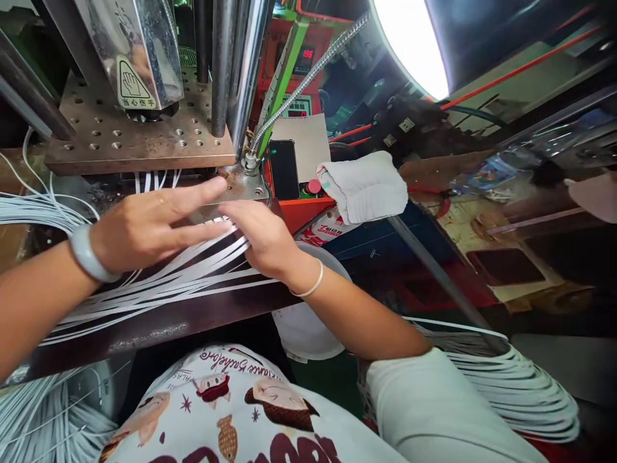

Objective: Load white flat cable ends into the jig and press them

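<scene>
A loose bundle of thin white cables (187,281) runs across the dark ledge in front of the press. Over it is my left hand (144,225), its fingers stretched out and spread, with a pale bangle at the wrist. My right hand (267,238) reaches in from the right, fingers extended toward the left one. Its palm is against or very near the cable ends, and part of that contact is hidden. Just behind both hands stands the press's metal plate (144,154), drilled with holes, with a few white cables under its front edge.
A metal guard with a hand-warning sticker (135,87) hangs above the plate. Right of the press are a phone (283,168), a red button (313,186) and a folded white cloth (369,188). Coiled cables (525,386) hang at lower right. A bright lamp (412,42) shines overhead.
</scene>
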Action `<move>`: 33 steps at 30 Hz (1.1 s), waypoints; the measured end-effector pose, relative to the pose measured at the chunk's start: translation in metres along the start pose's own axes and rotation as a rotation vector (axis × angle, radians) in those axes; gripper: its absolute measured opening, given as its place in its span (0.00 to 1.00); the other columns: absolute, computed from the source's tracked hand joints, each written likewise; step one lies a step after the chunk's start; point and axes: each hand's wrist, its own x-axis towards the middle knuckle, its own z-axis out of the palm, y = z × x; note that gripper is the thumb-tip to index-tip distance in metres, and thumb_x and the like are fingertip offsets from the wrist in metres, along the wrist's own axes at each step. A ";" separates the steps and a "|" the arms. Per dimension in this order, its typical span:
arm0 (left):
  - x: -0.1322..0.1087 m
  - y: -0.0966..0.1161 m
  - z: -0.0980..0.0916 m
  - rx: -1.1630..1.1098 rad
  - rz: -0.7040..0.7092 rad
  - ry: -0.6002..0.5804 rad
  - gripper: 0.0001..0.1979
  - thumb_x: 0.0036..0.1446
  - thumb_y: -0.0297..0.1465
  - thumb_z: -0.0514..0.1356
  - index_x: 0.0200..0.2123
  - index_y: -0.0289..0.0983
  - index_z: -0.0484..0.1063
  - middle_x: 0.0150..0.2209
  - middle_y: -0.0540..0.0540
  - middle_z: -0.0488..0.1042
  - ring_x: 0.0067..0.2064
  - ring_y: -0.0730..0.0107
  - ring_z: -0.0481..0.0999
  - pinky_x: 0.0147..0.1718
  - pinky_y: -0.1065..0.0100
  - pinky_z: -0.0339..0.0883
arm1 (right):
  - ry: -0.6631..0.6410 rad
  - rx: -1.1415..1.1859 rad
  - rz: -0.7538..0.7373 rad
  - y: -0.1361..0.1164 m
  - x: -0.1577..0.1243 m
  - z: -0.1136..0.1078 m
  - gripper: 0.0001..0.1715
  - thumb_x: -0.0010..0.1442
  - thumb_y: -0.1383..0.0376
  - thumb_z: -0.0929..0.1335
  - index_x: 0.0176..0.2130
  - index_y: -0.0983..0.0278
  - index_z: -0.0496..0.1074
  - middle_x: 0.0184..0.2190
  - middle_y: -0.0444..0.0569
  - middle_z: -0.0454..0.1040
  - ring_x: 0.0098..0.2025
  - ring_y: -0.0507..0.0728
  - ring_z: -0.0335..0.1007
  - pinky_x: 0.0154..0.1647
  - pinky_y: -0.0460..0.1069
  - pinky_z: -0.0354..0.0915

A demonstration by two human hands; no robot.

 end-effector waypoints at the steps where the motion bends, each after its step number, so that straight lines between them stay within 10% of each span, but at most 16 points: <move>1: 0.008 0.002 0.003 -0.061 0.066 -0.054 0.18 0.64 0.38 0.53 0.45 0.50 0.83 0.61 0.50 0.75 0.64 0.58 0.73 0.68 0.54 0.61 | -0.039 0.078 -0.067 0.003 0.010 0.005 0.23 0.72 0.68 0.55 0.57 0.66 0.72 0.57 0.55 0.75 0.60 0.61 0.68 0.60 0.59 0.64; 4: 0.022 0.009 0.008 -0.238 0.021 -0.064 0.19 0.62 0.44 0.53 0.40 0.47 0.84 0.50 0.49 0.83 0.57 0.59 0.79 0.64 0.59 0.67 | -0.186 0.135 -0.063 0.016 0.033 0.018 0.19 0.70 0.64 0.64 0.58 0.66 0.71 0.56 0.55 0.74 0.59 0.63 0.67 0.59 0.59 0.65; 8: 0.015 0.005 0.001 -0.165 -0.450 0.291 0.21 0.61 0.46 0.59 0.43 0.38 0.83 0.44 0.50 0.84 0.45 0.65 0.82 0.51 0.68 0.74 | -0.348 0.010 0.157 0.034 0.030 0.028 0.17 0.66 0.67 0.68 0.54 0.68 0.73 0.50 0.59 0.73 0.54 0.65 0.66 0.54 0.60 0.62; 11: 0.009 -0.005 0.001 -0.133 -0.585 0.297 0.21 0.59 0.46 0.61 0.43 0.36 0.83 0.40 0.51 0.84 0.42 0.66 0.82 0.47 0.69 0.74 | -0.381 0.033 0.165 0.028 0.013 0.028 0.13 0.68 0.67 0.66 0.51 0.65 0.74 0.46 0.56 0.72 0.52 0.64 0.64 0.53 0.59 0.60; 19: 0.012 -0.020 0.026 -0.248 -0.620 0.294 0.19 0.55 0.45 0.62 0.36 0.36 0.84 0.35 0.44 0.84 0.38 0.61 0.82 0.41 0.66 0.74 | -0.056 0.429 0.287 0.008 0.026 0.034 0.28 0.56 0.68 0.75 0.55 0.68 0.70 0.54 0.56 0.72 0.56 0.63 0.67 0.57 0.57 0.64; 24: 0.010 -0.012 0.027 -0.273 -0.647 0.282 0.20 0.53 0.47 0.64 0.39 0.38 0.84 0.38 0.46 0.84 0.40 0.61 0.82 0.43 0.68 0.74 | -0.191 0.738 0.429 0.011 0.040 0.051 0.10 0.64 0.65 0.71 0.34 0.71 0.79 0.28 0.45 0.77 0.33 0.54 0.71 0.39 0.49 0.64; 33: -0.010 -0.003 0.045 -0.066 -0.456 0.135 0.17 0.61 0.38 0.54 0.35 0.38 0.82 0.39 0.44 0.83 0.41 0.62 0.81 0.46 0.66 0.73 | -0.056 0.284 0.263 0.010 0.005 0.026 0.12 0.65 0.70 0.67 0.39 0.66 0.82 0.36 0.53 0.80 0.41 0.59 0.72 0.46 0.54 0.66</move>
